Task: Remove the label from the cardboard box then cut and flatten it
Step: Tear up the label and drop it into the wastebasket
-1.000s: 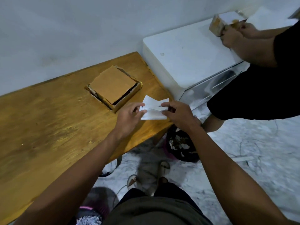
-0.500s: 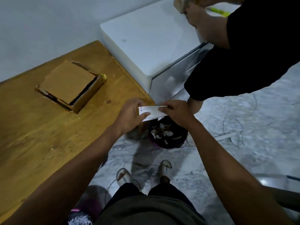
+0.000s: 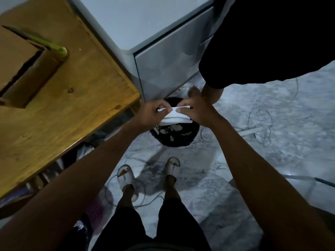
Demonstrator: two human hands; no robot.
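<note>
Left hand [image 3: 151,113] and right hand [image 3: 194,110] both pinching white label [image 3: 175,117], stretched crosswise between them, directly above black waste bin [image 3: 175,134] on floor; cardboard box [image 3: 23,69] well left on desk [image 3: 81,98], nearer left hand.

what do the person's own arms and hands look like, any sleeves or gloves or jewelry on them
Both arms are bare from the bottom edge of the picture to the hands: no sleeves show. The left hand and right hand wear no gloves, and no watch, bracelet or ring is visible on the wrists or fingers. The dim light and blur could hide small details.
</note>
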